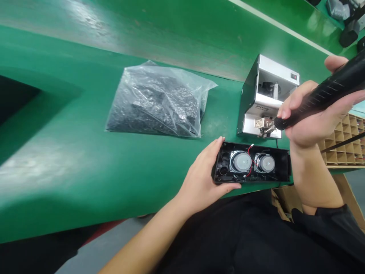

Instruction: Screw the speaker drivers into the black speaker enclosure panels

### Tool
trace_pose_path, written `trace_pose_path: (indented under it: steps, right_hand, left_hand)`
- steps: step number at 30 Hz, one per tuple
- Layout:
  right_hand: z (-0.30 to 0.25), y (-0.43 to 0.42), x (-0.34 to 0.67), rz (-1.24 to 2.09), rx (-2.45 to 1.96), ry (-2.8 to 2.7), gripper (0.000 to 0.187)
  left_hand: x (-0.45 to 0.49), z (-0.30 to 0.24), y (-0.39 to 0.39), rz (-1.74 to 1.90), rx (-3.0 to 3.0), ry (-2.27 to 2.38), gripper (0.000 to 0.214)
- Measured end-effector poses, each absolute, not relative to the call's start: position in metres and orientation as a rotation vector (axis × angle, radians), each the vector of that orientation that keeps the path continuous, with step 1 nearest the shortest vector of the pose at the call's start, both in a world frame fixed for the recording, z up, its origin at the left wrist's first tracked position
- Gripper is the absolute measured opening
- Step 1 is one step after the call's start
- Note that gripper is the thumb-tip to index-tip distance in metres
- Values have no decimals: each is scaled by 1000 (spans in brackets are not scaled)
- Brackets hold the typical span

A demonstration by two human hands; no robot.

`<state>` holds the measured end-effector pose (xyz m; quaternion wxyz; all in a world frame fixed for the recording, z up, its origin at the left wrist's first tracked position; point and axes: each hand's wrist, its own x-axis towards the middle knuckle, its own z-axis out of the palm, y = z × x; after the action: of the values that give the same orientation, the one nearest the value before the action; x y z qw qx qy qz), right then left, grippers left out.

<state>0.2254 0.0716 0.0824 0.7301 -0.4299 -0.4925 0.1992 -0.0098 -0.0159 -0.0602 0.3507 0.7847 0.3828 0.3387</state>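
My left hand (203, 176) grips the left end of a black speaker housing (281, 164) that lies at the near edge of the green table (71, 152). Two round speaker drivers (241, 161) with red wires sit inside it. My right hand (310, 114) is closed around a black electric screwdriver (327, 93). The screwdriver's tip points into the front of a silver screw feeder box (266, 97) just behind the housing.
A clear plastic bag of black parts (158, 101) lies on the table to the left. A cardboard divider tray (346, 142) stands at the right edge. Black items (349, 32) rest on the far bench at top right.
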Motion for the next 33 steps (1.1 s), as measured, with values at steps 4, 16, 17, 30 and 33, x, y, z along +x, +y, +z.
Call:
trace_pose_path:
  steps: [4, 16, 17, 30, 33]
  right_hand:
    - [84, 71, 223, 436, -945, -1061, 56]
    - [86, 69, 229, 524, -960, -1112, 65]
    - [86, 68, 229, 531, -958, -1101, 66]
    - [158, -11, 219, 997, -957, -1068, 34]
    - [158, -27, 214, 995, -927, -1070, 29]
  left_hand:
    - [-11, -61, -16, 847, 2019, 996, 125]
    - [-11, -63, -16, 841, 1972, 994, 129]
    - [-11, -63, -17, 851, 1968, 985, 132]
    - [26, 0, -20, 1380, 2251, 884, 38]
    - [31, 5, -22, 1416, 2176, 776, 11]
